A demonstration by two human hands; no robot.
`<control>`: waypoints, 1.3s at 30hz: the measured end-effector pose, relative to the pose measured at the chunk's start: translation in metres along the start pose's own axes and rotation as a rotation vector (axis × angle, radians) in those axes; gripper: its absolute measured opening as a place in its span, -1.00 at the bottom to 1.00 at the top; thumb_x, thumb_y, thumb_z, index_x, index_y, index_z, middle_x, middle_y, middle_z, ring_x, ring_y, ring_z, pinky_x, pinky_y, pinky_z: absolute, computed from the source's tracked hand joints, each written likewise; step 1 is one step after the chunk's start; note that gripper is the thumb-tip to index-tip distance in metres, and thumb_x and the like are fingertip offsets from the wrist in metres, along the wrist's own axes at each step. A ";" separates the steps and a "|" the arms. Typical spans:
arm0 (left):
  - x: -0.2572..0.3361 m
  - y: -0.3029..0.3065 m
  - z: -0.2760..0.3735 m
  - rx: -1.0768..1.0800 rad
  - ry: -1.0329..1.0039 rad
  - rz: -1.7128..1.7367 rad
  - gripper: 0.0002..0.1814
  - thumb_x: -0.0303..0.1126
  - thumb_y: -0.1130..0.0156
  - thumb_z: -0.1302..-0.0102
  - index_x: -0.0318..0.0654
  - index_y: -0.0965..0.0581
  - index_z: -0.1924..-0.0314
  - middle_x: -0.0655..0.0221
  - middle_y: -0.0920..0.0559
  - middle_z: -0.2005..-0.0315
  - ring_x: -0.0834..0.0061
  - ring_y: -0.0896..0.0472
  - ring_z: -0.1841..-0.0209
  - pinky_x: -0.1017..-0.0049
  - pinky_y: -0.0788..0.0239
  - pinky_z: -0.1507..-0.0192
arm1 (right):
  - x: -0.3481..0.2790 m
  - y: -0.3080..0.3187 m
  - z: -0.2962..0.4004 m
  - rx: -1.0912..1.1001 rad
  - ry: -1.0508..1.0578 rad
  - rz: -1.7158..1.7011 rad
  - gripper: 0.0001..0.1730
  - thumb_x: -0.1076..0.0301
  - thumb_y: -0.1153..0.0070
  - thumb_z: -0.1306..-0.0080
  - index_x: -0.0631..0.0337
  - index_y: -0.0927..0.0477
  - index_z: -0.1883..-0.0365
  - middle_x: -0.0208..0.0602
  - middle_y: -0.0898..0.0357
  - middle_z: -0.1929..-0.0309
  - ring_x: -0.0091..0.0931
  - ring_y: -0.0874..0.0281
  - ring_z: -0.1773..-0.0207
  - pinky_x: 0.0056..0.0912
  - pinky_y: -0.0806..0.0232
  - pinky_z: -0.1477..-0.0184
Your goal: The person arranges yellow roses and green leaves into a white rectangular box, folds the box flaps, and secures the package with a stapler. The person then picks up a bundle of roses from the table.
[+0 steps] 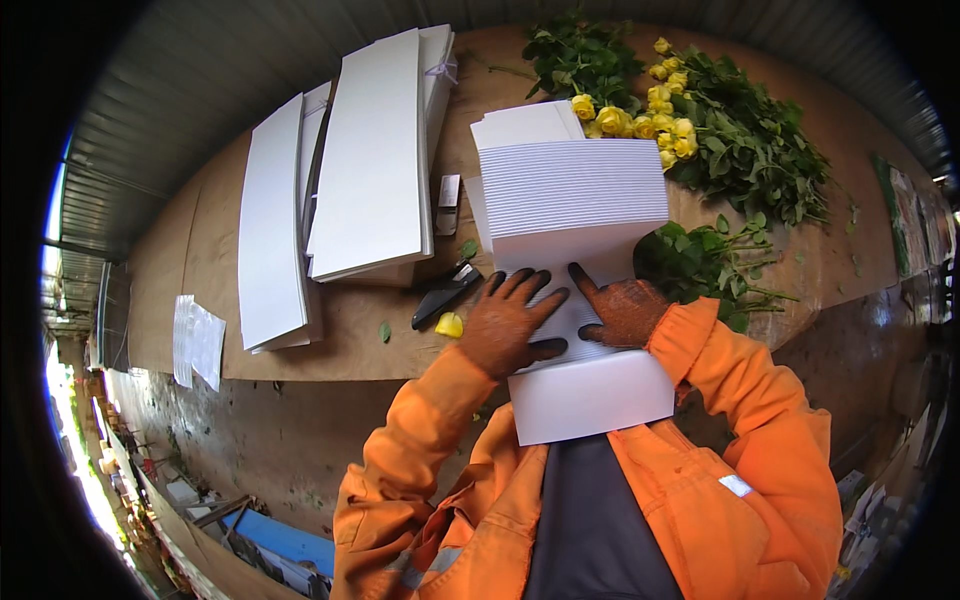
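A white corrugated cardboard sheet [574, 187] lies before me, its ridged far part raised and bent, its smooth near end [592, 397] reaching over the table's edge. My left hand [511, 319], in a dark-tipped orange-brown glove, rests on the ridged middle with its fingers spread. My right hand [619, 307], gloved alike, touches the same part with its index finger stretched out and the thumb apart. More white sheets [525, 124] lie beneath and beyond. A black stapler [446, 295] and a yellow petal [449, 325] are left of my left hand.
Stacks of white cardboard [371, 157] stand at the left. Yellow roses [615, 120] with leafy stems [757, 142] lie at the far right, and more leafy stems [697, 262] lie beside my right hand. A small box [448, 204] and clear plastic sleeves [199, 341] are on the wooden table [337, 330].
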State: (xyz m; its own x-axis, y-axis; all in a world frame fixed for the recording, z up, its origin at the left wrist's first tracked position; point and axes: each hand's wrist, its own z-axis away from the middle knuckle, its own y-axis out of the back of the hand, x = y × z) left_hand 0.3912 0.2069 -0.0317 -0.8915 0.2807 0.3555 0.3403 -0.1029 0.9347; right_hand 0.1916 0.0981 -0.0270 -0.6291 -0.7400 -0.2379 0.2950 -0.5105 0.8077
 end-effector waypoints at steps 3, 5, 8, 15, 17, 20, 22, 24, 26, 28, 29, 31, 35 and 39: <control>0.007 -0.017 -0.017 -0.198 0.096 -0.142 -0.08 0.20 -0.43 0.00 0.16 -0.37 -0.38 0.15 -0.29 -0.38 0.05 -0.18 -0.44 -0.26 -0.01 -0.32 | 0.008 -0.008 0.000 0.018 0.050 -0.071 0.07 -0.11 -0.20 -0.22 0.29 0.00 -0.49 0.14 -0.65 0.26 0.03 -0.63 0.14 0.05 -0.47 0.04; 0.005 -0.026 -0.011 -0.222 0.133 -0.177 -0.06 0.22 -0.43 0.01 0.23 -0.33 -0.40 0.17 -0.23 -0.42 0.10 -0.12 -0.48 -0.39 0.01 -0.26 | 0.003 0.004 0.017 -0.023 0.110 -0.180 0.03 -0.19 -0.17 -0.24 0.29 -0.09 -0.46 0.22 -0.56 0.01 0.01 -0.57 -0.04 0.02 -0.43 -0.07; 0.010 -0.024 -0.016 -0.228 0.147 -0.138 -0.08 0.18 -0.43 -0.01 0.24 -0.33 -0.39 0.15 -0.24 -0.39 0.09 -0.12 -0.47 -0.38 -0.05 -0.23 | 0.004 -0.003 0.045 0.024 0.440 -0.257 -0.32 -0.11 -0.18 -0.25 0.21 -0.47 -0.16 0.01 -0.55 0.12 -0.08 -0.58 0.06 -0.05 -0.45 -0.01; 0.011 -0.025 -0.022 -0.181 0.116 -0.086 -0.06 0.07 -0.50 0.08 0.06 -0.39 -0.34 0.02 -0.29 -0.33 -0.06 -0.20 -0.41 0.02 -0.38 -0.17 | -0.006 -0.027 0.047 0.326 0.471 0.125 -0.82 0.20 -0.15 -0.21 0.06 -0.60 0.30 -0.35 -0.51 0.34 -0.37 -0.60 0.25 -0.18 -0.47 0.22; 0.014 -0.024 -0.024 -0.224 0.139 -0.102 -0.08 0.09 -0.47 0.04 0.07 -0.38 -0.36 0.02 -0.28 -0.34 -0.06 -0.18 -0.42 0.02 -0.37 -0.19 | 0.026 -0.006 0.045 0.080 0.563 -0.175 -0.69 0.06 -0.17 -0.25 0.10 -0.61 0.24 -0.33 -0.54 0.28 -0.29 -0.61 0.21 -0.10 -0.48 0.17; 0.017 -0.016 -0.026 -0.295 0.193 -0.103 -0.11 0.10 -0.45 0.00 0.08 -0.38 -0.36 0.02 -0.27 -0.34 -0.05 -0.17 -0.43 0.06 -0.42 -0.15 | 0.112 0.067 0.014 0.177 0.312 -0.240 -0.62 0.10 -0.16 -0.27 0.06 -0.65 0.00 -0.19 -0.67 0.21 -0.17 -0.65 0.21 -0.10 -0.51 0.15; 0.019 -0.013 -0.030 -0.302 0.195 -0.114 -0.10 0.08 -0.48 0.02 0.10 -0.38 -0.35 0.04 -0.28 -0.34 -0.03 -0.19 -0.42 0.10 -0.46 -0.12 | 0.193 0.090 -0.024 0.484 -0.107 -0.233 -0.64 0.19 -0.12 -0.30 0.13 -0.62 0.00 -0.11 -0.63 0.17 -0.13 -0.63 0.20 -0.07 -0.49 0.14; 0.019 -0.013 -0.030 -0.297 0.210 -0.101 -0.09 0.09 -0.50 0.05 0.17 -0.38 -0.35 0.10 -0.27 -0.35 0.00 -0.17 -0.43 0.08 -0.47 -0.11 | 0.263 0.105 -0.058 0.646 -0.345 0.161 -0.56 0.24 -0.09 -0.30 0.10 -0.52 -0.14 -0.11 -0.54 -0.06 -0.14 -0.53 -0.07 -0.04 -0.45 -0.01; 0.018 -0.011 -0.033 -0.309 0.220 -0.087 -0.08 0.08 -0.51 0.06 0.24 -0.37 -0.36 0.13 -0.26 -0.37 0.02 -0.16 -0.44 0.11 -0.47 -0.14 | 0.312 0.102 -0.077 0.598 -0.504 0.317 -0.57 0.37 -0.08 -0.27 0.09 -0.52 -0.13 -0.12 -0.53 -0.10 -0.14 -0.52 -0.10 0.06 -0.42 -0.07; 0.018 -0.012 -0.031 -0.318 0.228 -0.091 -0.07 0.09 -0.51 0.05 0.25 -0.36 -0.37 0.13 -0.25 -0.37 0.02 -0.16 -0.44 0.11 -0.46 -0.14 | 0.320 0.104 -0.085 0.377 -0.517 0.299 -0.59 0.40 -0.07 -0.27 0.10 -0.54 -0.11 -0.12 -0.56 -0.06 -0.15 -0.53 -0.10 0.03 -0.42 -0.10; 0.016 -0.012 -0.031 -0.324 0.224 -0.095 -0.07 0.09 -0.50 0.05 0.26 -0.35 -0.38 0.13 -0.25 -0.38 0.03 -0.16 -0.45 0.11 -0.46 -0.14 | 0.325 0.103 -0.085 0.267 -0.530 0.286 -0.60 0.42 -0.06 -0.27 0.10 -0.54 -0.10 -0.12 -0.58 -0.05 -0.16 -0.54 -0.10 0.02 -0.41 -0.11; 0.015 -0.015 -0.029 -0.316 0.234 -0.077 -0.06 0.10 -0.49 0.04 0.27 -0.34 -0.39 0.13 -0.24 -0.39 0.03 -0.15 -0.46 0.10 -0.45 -0.15 | 0.322 0.092 -0.063 0.485 -0.395 0.184 -0.64 0.44 -0.07 -0.28 0.12 -0.58 -0.07 -0.09 -0.61 0.01 -0.16 -0.56 -0.09 -0.04 -0.41 -0.12; 0.015 -0.012 -0.031 -0.325 0.215 -0.051 -0.11 0.07 -0.47 -0.01 0.09 -0.37 -0.37 0.10 -0.22 -0.39 0.00 -0.13 -0.46 0.12 -0.37 -0.24 | 0.267 0.138 0.049 0.682 -0.128 -0.258 -0.70 0.47 -0.13 -0.24 0.21 -0.62 0.03 -0.09 -0.61 0.06 -0.17 -0.58 -0.03 -0.18 -0.40 -0.05; 0.015 -0.015 -0.030 -0.305 0.204 -0.047 -0.09 0.06 -0.48 0.01 0.12 -0.36 -0.37 0.10 -0.21 -0.40 0.04 -0.11 -0.47 0.08 -0.42 -0.17 | 0.185 0.169 0.140 0.825 -0.103 -0.236 -0.67 0.55 -0.26 -0.06 0.29 -0.63 0.14 -0.13 -0.63 0.17 -0.17 -0.63 0.18 -0.26 -0.43 0.14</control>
State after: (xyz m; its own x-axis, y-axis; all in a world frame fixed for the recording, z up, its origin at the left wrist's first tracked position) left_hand 0.3637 0.1837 -0.0408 -0.9559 0.0987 0.2766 0.2201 -0.3825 0.8974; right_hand 0.0240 -0.0634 0.1408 -0.6821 -0.5910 -0.4307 -0.4430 -0.1347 0.8864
